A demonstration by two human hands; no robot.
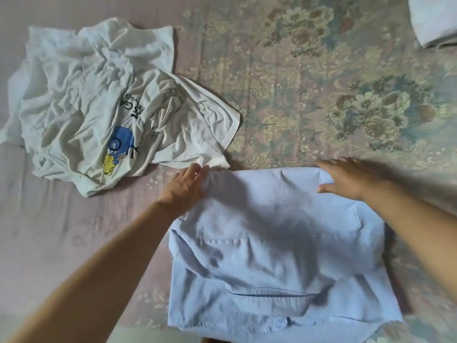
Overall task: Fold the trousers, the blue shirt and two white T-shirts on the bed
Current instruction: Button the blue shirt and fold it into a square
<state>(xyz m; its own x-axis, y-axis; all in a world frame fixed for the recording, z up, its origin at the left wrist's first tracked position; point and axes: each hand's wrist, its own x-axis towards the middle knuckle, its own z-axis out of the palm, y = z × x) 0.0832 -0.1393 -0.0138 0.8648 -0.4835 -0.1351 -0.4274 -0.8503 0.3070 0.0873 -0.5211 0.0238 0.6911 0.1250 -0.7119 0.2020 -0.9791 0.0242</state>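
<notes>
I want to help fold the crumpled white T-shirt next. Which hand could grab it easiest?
The left hand, I think. It rests at the far left corner of the blue shirt, almost touching the white T-shirt. The right hand lies flat on the far right corner, away from it.

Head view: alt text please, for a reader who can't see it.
Both hands, the left hand and the right hand, rest on the far edge of a partly folded blue shirt on a floral bed. A crumpled white T-shirt lies to the left.
</notes>
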